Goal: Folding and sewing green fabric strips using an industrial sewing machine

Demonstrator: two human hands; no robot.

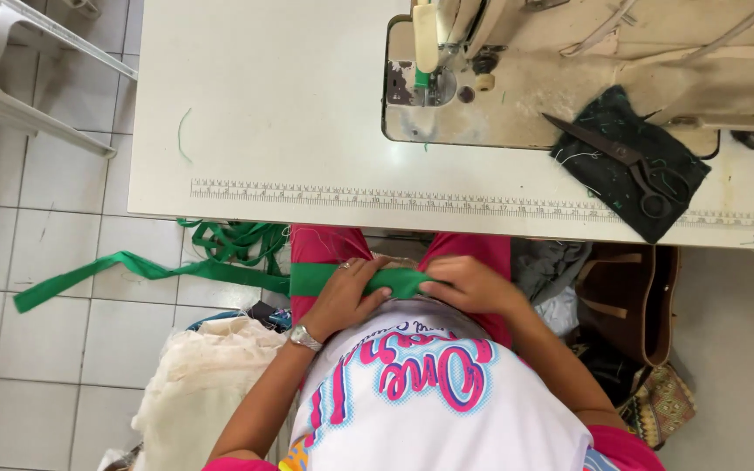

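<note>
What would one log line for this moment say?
left hand: grips green fabric strip | right hand: grips same strip | place: lap, below sewing table | scissors: untouched on dark cloth

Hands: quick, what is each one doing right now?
Left hand: fingers closed on the green fabric strip, in the lap.
Right hand: fingers closed on the same strip's folded end.

Bright, even daylight; sharp, shadowless.
</note>
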